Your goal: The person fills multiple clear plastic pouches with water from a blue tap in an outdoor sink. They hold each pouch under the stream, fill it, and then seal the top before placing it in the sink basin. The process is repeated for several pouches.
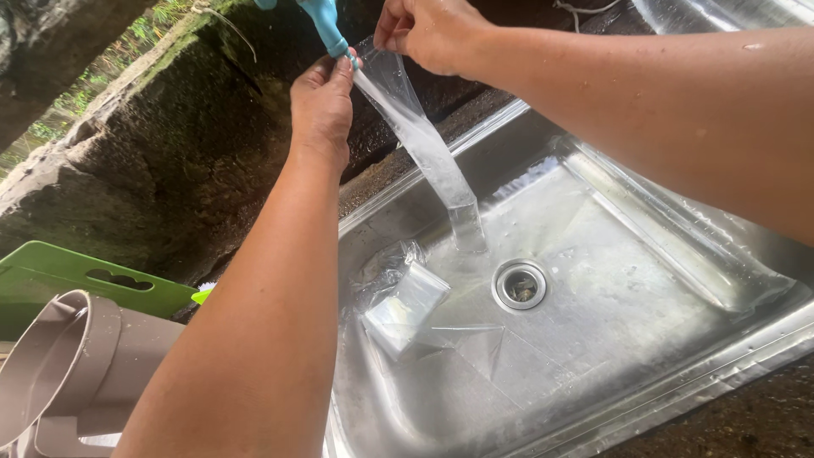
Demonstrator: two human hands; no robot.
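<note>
Right now I have a clear plastic bag [415, 127] held up under the blue tap [326, 25] at the far edge of the steel sink [678, 280]. My left hand [322, 102] pinches one side of the bag's mouth against the tap's spout, fingers pressed together on the film. My right hand [432, 34] is closed on the other side of the mouth, just right of the spout. The bag hangs down slantwise toward the right, and water seems to stream from its lower end into the basin just left of the drain [520, 285].

As I judge it, this bag is mid-rinse, with water passing through and nothing settled inside. More crumpled clear bags [403, 301] lie wet on the sink floor, left of the drain and well apart from my hands; I cannot tell whether those are already washed or waiting. Off to the near left sit a green cutting board [51, 271] and a grey plastic pitcher [76, 365], both untouched.
</note>
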